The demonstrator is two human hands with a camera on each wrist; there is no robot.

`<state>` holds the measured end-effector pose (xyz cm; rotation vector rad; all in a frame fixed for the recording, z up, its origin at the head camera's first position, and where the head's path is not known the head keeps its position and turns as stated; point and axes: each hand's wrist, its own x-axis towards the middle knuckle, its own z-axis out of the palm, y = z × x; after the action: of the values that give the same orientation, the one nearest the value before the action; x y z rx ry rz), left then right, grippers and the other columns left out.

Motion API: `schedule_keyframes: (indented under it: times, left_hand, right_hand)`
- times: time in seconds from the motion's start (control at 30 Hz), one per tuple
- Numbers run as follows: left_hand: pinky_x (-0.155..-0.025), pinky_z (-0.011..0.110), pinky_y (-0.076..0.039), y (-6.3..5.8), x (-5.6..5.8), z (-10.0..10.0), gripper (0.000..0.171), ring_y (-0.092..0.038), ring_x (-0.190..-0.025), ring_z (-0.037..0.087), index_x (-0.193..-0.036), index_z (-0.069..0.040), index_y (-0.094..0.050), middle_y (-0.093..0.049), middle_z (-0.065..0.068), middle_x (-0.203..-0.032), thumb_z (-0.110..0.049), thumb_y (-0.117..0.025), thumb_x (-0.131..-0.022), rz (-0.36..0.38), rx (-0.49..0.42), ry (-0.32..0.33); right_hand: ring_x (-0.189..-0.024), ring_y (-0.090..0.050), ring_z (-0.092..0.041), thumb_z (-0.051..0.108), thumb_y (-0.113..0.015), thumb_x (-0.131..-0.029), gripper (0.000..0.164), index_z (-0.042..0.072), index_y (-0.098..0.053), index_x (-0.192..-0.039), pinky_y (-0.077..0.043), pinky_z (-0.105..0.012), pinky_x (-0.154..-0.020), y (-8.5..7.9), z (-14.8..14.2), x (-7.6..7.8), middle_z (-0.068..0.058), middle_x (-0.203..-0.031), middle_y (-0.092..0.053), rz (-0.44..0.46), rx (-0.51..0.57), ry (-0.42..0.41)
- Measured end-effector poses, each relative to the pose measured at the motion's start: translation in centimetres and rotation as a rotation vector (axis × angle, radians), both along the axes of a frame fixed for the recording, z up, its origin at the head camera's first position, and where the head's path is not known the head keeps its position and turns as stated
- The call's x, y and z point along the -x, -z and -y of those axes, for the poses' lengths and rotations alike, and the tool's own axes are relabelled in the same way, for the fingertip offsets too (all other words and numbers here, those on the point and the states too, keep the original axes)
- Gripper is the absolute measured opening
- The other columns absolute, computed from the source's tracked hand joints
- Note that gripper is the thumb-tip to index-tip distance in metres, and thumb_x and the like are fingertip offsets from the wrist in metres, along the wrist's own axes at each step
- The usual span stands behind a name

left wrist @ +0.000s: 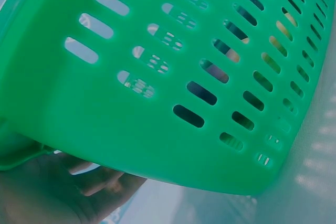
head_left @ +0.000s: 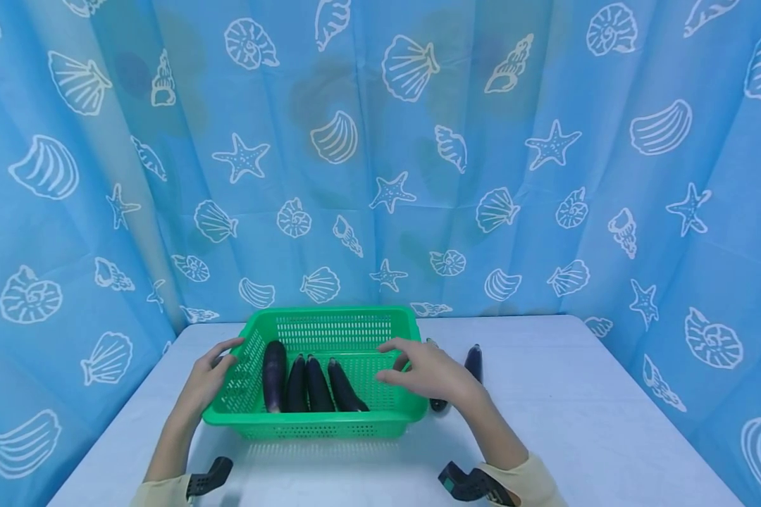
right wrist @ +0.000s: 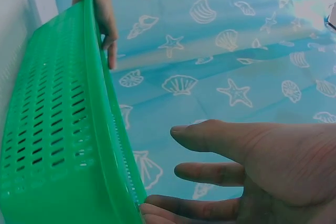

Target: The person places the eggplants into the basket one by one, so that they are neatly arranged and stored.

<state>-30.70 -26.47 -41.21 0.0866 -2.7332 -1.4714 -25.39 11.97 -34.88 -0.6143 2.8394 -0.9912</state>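
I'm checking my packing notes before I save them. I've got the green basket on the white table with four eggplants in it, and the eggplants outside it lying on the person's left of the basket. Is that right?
Not quite: the eggplants outside lie to the right of the green basket, as the head view shows. The rest stands.

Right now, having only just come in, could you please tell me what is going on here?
A person is working with both hands at a green basket on a white table. Four dark eggplants lie side by side in it. The left hand is at the basket's left rim, and the right hand, holding nothing, is over its right side. Two more eggplants lie on the table to the right, partly hidden by the right hand and arm.
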Motion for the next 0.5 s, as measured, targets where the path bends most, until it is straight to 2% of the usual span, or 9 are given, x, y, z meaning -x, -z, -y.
schedule_keyframes:
  times: [0.17,0.33,0.5]
  left_hand:
    - [-0.111,0.067,-0.028,0.0,0.0,0.1,0.049,-0.036,-0.139,0.048,-0.152,-0.018,-0.036,-0.039,0.027,-0.152,-0.023,-0.032,-0.103,0.003,-0.003,-0.003]
    - [-0.111,0.068,-0.027,0.1,0.1,0.1,0.049,-0.036,-0.140,0.049,-0.152,-0.018,-0.036,-0.038,0.027,-0.152,-0.023,-0.033,-0.103,0.003,-0.006,0.000]
    - [-0.111,0.068,-0.027,0.0,0.1,0.1,0.049,-0.035,-0.140,0.049,-0.152,-0.017,-0.036,-0.038,0.027,-0.152,-0.022,-0.032,-0.103,-0.001,-0.006,0.004]
  right_hand:
    - [-0.083,-0.066,-0.014,0.038,-0.066,-0.092,0.047,0.021,-0.057,-0.134,-0.054,-0.029,-0.066,0.1,-0.7,0.1,-0.006,-0.106,-0.070,0.007,0.044,0.008]
    - [-0.073,-0.069,-0.020,0.036,-0.067,-0.092,0.048,0.017,-0.057,-0.134,-0.055,-0.029,-0.062,0.2,-1.5,0.2,-0.011,-0.107,-0.069,0.017,0.091,0.015]
    - [-0.093,-0.069,-0.024,0.037,-0.067,-0.091,0.045,0.018,-0.059,-0.132,-0.058,-0.035,-0.073,0.2,-2.4,0.2,-0.009,-0.107,-0.071,-0.042,0.067,0.057]
